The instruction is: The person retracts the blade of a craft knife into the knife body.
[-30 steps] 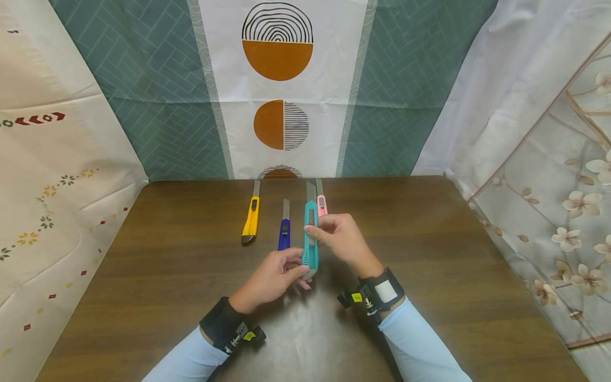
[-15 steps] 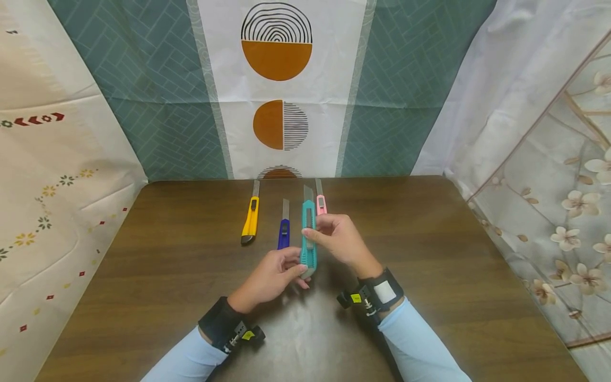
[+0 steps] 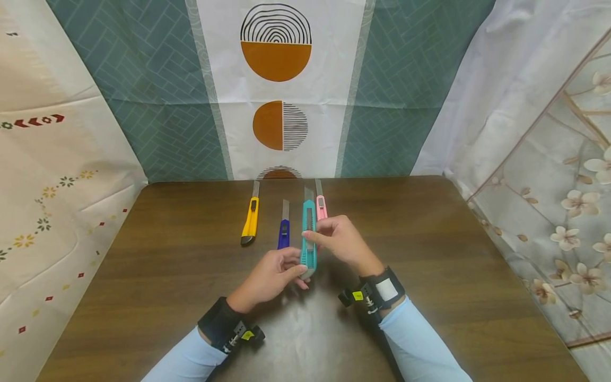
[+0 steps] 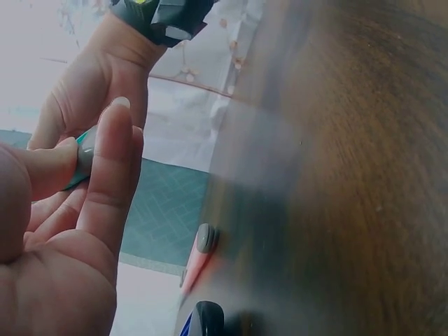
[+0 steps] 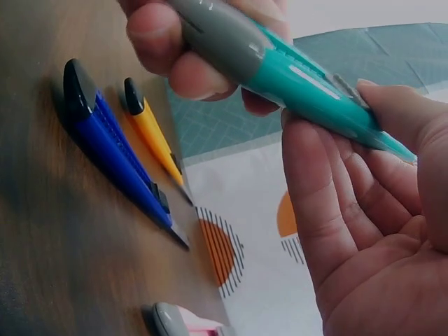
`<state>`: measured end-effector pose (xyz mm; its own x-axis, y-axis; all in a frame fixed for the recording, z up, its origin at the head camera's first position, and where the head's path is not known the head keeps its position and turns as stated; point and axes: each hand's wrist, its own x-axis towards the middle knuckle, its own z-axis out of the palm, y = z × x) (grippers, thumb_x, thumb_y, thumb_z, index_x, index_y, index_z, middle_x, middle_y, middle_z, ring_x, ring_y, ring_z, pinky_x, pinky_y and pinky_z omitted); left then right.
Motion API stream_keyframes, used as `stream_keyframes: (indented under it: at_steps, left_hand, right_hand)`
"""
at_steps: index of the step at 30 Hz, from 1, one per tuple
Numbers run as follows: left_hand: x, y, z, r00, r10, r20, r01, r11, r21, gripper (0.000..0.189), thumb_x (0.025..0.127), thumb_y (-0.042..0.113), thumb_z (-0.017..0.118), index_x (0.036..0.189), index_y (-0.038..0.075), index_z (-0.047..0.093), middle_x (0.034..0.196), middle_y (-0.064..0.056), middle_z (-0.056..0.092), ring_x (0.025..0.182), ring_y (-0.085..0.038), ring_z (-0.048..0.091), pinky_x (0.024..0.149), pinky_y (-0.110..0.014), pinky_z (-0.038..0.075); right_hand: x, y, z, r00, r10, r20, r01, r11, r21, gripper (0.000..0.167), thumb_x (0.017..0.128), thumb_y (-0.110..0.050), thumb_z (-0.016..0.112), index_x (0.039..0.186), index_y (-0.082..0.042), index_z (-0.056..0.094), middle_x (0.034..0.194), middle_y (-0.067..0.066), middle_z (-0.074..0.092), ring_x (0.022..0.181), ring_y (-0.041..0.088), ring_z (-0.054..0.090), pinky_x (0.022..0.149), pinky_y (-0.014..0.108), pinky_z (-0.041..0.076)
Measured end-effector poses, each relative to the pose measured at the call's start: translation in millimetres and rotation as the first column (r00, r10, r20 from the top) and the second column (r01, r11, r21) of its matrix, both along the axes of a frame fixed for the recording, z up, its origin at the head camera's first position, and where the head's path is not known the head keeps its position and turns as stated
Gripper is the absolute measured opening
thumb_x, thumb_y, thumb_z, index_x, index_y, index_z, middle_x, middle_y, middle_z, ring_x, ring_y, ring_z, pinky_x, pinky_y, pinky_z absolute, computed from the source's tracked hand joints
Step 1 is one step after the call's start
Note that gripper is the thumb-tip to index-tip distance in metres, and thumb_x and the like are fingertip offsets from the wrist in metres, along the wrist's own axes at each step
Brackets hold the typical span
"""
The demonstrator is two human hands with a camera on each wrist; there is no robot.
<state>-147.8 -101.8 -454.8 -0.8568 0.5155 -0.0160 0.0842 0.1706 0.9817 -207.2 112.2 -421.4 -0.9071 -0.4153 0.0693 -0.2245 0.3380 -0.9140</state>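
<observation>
A teal utility knife (image 3: 308, 233) with a grey butt end is held up above the table, its blade (image 3: 308, 194) partly out and pointing away. My left hand (image 3: 269, 276) pinches its butt end between thumb and fingers. Higher up the handle, my right hand (image 3: 343, 239) grips it with the thumb at the slider, as the right wrist view shows. Just left of it lies a blue utility knife (image 3: 284, 231), its lower end hidden behind my left hand. A pink utility knife (image 3: 321, 206) lies beyond my right hand, which covers its lower part.
A yellow utility knife (image 3: 250, 220) with a black end lies farther left, blade out. The brown wooden table (image 3: 191, 276) ends at a patterned cloth (image 3: 167, 106) hanging behind. A flowered cloth (image 3: 568, 212) hangs at the right.
The teal knife has shifted slightly left. Less of its blade sticks out than a second ago, and my right thumb sits a little lower on the handle.
</observation>
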Motion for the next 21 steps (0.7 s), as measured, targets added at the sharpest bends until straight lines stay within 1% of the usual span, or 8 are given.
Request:
stream_keyframes:
  at_steps: [2,6,12,13,14,17,21]
  left_hand:
    - [0.1,-0.1,0.4,1.000,0.001,0.002,-0.001,1.000,0.000,0.035,0.102,0.014,0.064,0.134,0.001,0.060,0.115,-0.016,0.075,0.087,-0.023,0.077,0.084,-0.028,0.064]
    - [-0.1,0.2,2.1,1.000,0.004,0.006,-0.004,1.000,0.004,0.035,0.102,0.013,0.064,0.134,0.001,0.060,0.115,-0.016,0.075,0.086,-0.022,0.077,0.084,-0.029,0.064]
    - [-1.4,0.5,2.1,1.000,0.016,0.010,-0.016,1.000,0.007,0.033,0.102,0.013,0.063,0.133,0.001,0.060,0.113,-0.016,0.075,0.086,-0.023,0.077,0.082,-0.030,0.064]
    - [-1.7,0.5,1.9,1.000,0.017,0.010,-0.017,1.000,0.007,0.033,0.102,0.013,0.063,0.134,0.001,0.060,0.113,-0.016,0.075,0.086,-0.023,0.077,0.082,-0.030,0.064]
    - [-1.9,0.5,1.8,1.000,0.018,0.009,-0.018,1.000,0.007,0.034,0.102,0.013,0.063,0.134,0.001,0.060,0.113,-0.016,0.075,0.086,-0.023,0.077,0.082,-0.030,0.064]
    - [-2.1,0.5,0.9,1.000,0.017,0.008,-0.017,1.000,0.008,0.034,0.102,0.013,0.064,0.134,0.001,0.060,0.113,-0.016,0.075,0.086,-0.025,0.077,0.082,-0.030,0.064]
    - [-2.1,0.2,0.6,1.000,0.016,0.007,-0.016,1.000,0.014,0.034,0.102,0.013,0.063,0.134,0.001,0.060,0.113,-0.016,0.075,0.086,-0.025,0.077,0.081,-0.031,0.065]
  right_hand:
    - [0.7,-0.5,0.9,1.000,0.000,-0.005,0.000,1.000,-0.001,0.021,0.092,-0.034,0.078,0.089,-0.014,0.078,0.077,0.004,0.072,0.082,0.049,0.065,0.067,0.048,0.060]
    - [1.4,-1.7,1.4,1.000,0.001,-0.003,-0.001,1.000,-0.014,0.020,0.092,-0.033,0.078,0.092,-0.013,0.078,0.079,0.004,0.073,0.083,0.048,0.066,0.072,0.057,0.061]
    - [2.4,-1.8,1.4,1.000,-0.001,-0.011,0.001,1.000,-0.029,0.017,0.091,-0.029,0.080,0.094,-0.013,0.078,0.080,0.005,0.073,0.083,0.049,0.066,0.069,0.052,0.061]
    - [2.7,-1.9,1.6,1.000,-0.002,-0.011,0.002,0.999,-0.032,0.017,0.091,-0.029,0.080,0.094,-0.013,0.078,0.080,0.005,0.073,0.083,0.049,0.066,0.069,0.052,0.062]
    - [3.1,-2.0,1.8,1.000,-0.002,-0.009,0.002,0.999,-0.035,0.017,0.091,-0.028,0.080,0.095,-0.013,0.078,0.081,0.005,0.073,0.083,0.048,0.066,0.071,0.056,0.061]
    - [3.7,-2.2,2.4,1.000,0.001,-0.006,-0.001,0.999,-0.043,0.017,0.091,-0.028,0.080,0.096,-0.012,0.078,0.082,0.005,0.074,0.081,0.045,0.067,0.073,0.059,0.061]
    - [2.9,-1.4,1.4,1.000,0.017,-0.020,-0.018,0.999,-0.048,0.016,0.091,-0.026,0.080,0.097,-0.011,0.077,0.083,0.005,0.074,0.078,0.033,0.069,0.074,0.056,0.062]
